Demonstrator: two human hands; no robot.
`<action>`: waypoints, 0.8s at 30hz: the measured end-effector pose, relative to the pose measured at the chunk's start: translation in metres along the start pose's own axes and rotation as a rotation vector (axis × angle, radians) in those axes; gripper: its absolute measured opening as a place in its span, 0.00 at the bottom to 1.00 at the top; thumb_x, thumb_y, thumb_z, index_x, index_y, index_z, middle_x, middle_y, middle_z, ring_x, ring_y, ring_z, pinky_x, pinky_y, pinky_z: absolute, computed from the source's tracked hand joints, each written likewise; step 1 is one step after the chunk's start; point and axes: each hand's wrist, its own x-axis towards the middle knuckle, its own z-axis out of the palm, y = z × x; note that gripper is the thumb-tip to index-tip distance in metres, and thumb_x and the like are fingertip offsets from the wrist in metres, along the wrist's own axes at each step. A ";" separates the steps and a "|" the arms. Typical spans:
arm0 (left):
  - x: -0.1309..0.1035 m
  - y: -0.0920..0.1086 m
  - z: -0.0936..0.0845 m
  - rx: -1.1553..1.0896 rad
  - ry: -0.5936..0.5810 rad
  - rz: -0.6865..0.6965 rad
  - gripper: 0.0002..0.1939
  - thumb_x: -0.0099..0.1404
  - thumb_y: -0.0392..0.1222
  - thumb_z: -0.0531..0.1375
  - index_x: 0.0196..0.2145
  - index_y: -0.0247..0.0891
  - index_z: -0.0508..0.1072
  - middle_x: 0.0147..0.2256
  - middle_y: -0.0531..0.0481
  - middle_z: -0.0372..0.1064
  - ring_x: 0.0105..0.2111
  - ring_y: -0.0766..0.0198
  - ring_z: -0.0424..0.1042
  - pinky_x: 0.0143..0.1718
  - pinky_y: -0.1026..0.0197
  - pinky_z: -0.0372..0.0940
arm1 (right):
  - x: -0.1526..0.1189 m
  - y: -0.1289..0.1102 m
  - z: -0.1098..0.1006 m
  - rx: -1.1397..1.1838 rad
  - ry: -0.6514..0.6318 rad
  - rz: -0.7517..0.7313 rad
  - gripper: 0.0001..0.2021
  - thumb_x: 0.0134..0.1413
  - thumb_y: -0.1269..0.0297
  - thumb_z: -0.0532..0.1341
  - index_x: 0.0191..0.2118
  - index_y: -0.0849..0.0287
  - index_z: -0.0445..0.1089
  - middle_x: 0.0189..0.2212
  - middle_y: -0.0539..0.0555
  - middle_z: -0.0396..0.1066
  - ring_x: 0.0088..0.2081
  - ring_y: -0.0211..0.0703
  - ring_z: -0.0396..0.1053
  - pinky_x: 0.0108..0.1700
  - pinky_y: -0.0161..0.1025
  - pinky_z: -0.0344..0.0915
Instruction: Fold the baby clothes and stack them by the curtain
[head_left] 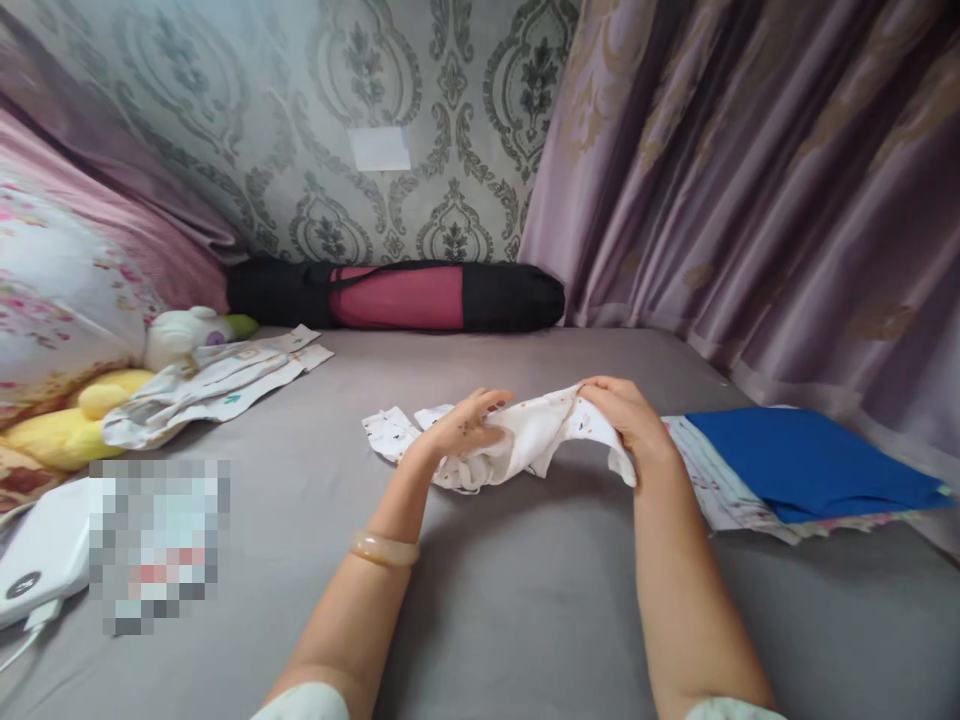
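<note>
A crumpled white garment with small printed figures [536, 430] is in front of me, partly lifted off the grey bedsheet. My right hand [619, 410] pinches its upper right edge, and one corner hangs below that hand. My left hand [472, 425], a bangle on its wrist, is at the bunched left part of the cloth. Its fingers and thumb are spread apart, touching or just in front of the fabric. Flat on the sheet beyond the left wrist lies one end of the garment. The folds hide its full shape.
Right of me lies a stack of folded cloth with a blue piece [817, 462] on top. At left are another pale printed garment [217, 385], a yellow plush toy [60, 435] and a white power bank with cable [56, 545]. A black and red long bag [397, 297] lies along the wall.
</note>
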 end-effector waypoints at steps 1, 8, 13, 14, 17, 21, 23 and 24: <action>0.000 0.000 0.000 0.018 0.002 -0.005 0.25 0.57 0.37 0.60 0.54 0.48 0.70 0.49 0.45 0.66 0.48 0.55 0.68 0.47 0.55 0.65 | 0.000 -0.001 0.000 0.032 0.002 0.041 0.07 0.37 0.68 0.58 0.26 0.60 0.72 0.16 0.48 0.68 0.18 0.37 0.65 0.21 0.32 0.60; 0.006 0.005 0.011 0.063 0.162 0.011 0.19 0.57 0.43 0.64 0.47 0.44 0.74 0.43 0.46 0.67 0.42 0.56 0.68 0.45 0.56 0.64 | 0.001 0.001 -0.003 0.137 -0.004 0.118 0.05 0.38 0.69 0.59 0.26 0.59 0.71 0.16 0.46 0.67 0.18 0.36 0.64 0.21 0.31 0.59; 0.010 0.011 0.013 0.008 0.249 0.068 0.08 0.60 0.42 0.59 0.36 0.42 0.76 0.37 0.48 0.70 0.38 0.59 0.69 0.43 0.58 0.64 | 0.003 0.008 -0.007 0.100 -0.025 0.107 0.06 0.39 0.69 0.58 0.27 0.59 0.72 0.16 0.46 0.68 0.20 0.36 0.64 0.22 0.31 0.59; 0.010 0.012 0.012 -0.019 0.259 0.075 0.07 0.61 0.42 0.59 0.35 0.42 0.76 0.36 0.48 0.70 0.38 0.59 0.69 0.43 0.58 0.63 | 0.003 0.008 -0.008 0.072 -0.024 0.105 0.05 0.40 0.69 0.58 0.27 0.59 0.72 0.16 0.46 0.68 0.20 0.36 0.64 0.22 0.31 0.58; 0.007 0.011 0.013 -0.161 0.234 0.030 0.11 0.62 0.47 0.58 0.34 0.39 0.77 0.34 0.49 0.72 0.37 0.60 0.70 0.41 0.60 0.64 | 0.003 0.012 -0.011 -0.072 -0.030 0.056 0.05 0.42 0.68 0.59 0.26 0.60 0.71 0.17 0.47 0.68 0.21 0.36 0.64 0.23 0.30 0.57; 0.005 0.011 0.015 -0.339 0.132 -0.081 0.18 0.61 0.55 0.60 0.37 0.36 0.77 0.34 0.49 0.74 0.37 0.60 0.71 0.38 0.63 0.64 | 0.009 0.022 -0.017 -0.409 -0.149 -0.030 0.06 0.46 0.69 0.58 0.28 0.60 0.73 0.21 0.48 0.71 0.24 0.36 0.66 0.24 0.30 0.56; 0.005 0.012 0.016 -0.376 0.102 -0.089 0.20 0.61 0.56 0.61 0.39 0.35 0.77 0.35 0.49 0.74 0.37 0.61 0.72 0.38 0.64 0.64 | 0.011 0.025 -0.020 -0.605 -0.259 -0.070 0.07 0.46 0.72 0.58 0.29 0.60 0.75 0.24 0.50 0.74 0.27 0.39 0.68 0.27 0.31 0.58; 0.005 0.012 0.017 -0.394 0.089 -0.085 0.21 0.60 0.56 0.62 0.40 0.34 0.77 0.36 0.48 0.74 0.37 0.61 0.72 0.38 0.64 0.64 | 0.011 0.025 -0.021 -0.672 -0.314 -0.103 0.08 0.45 0.73 0.58 0.31 0.60 0.75 0.27 0.51 0.75 0.30 0.40 0.70 0.29 0.31 0.60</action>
